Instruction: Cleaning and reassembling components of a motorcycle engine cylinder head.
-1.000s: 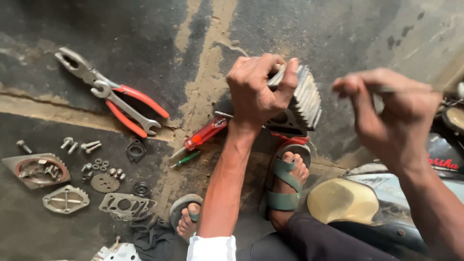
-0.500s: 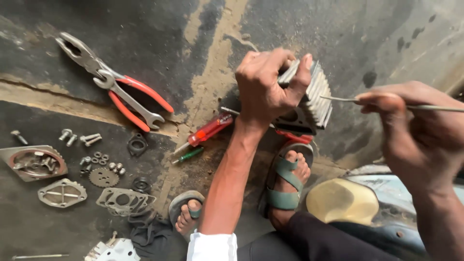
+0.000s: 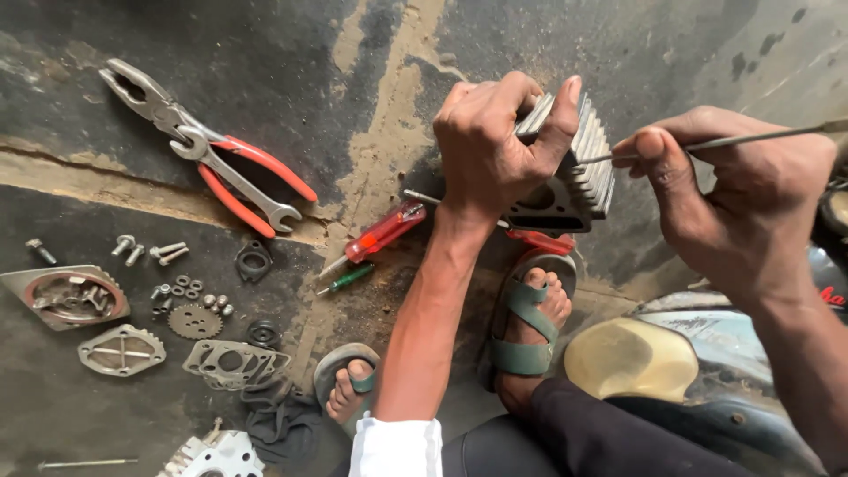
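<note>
My left hand (image 3: 495, 146) is clamped over the top of the finned metal engine block (image 3: 574, 172), fingers curled round its upper edge and thumb down the near side, so the block stands braced on the floor (image 3: 265, 53) and cannot slide while I work at it. My right hand (image 3: 742, 194) pinches a thin metal rod (image 3: 751, 137) between thumb and forefinger; the rod runs off toward the upper right of the frame and its tip sits in among the fins on the block's right side. So the block lies just right of centre, wholly under my left hand and just left of my right, above my sandalled foot (image 3: 527, 318). Touching the block's lower left lies a red-handled screwdriver (image 3: 384, 231) with a small green one (image 3: 346, 279) beside it, near enough to grab. Further out, in the upper left, the red-handled pliers (image 3: 256, 177) and a spanner (image 3: 238, 181) lie crossed. The bolts (image 3: 146, 252), a small gear (image 3: 194, 321) and flat cover plates (image 3: 122, 349) are spread at the lower left, well apart from the block, laid out so nothing gets lost.
</note>
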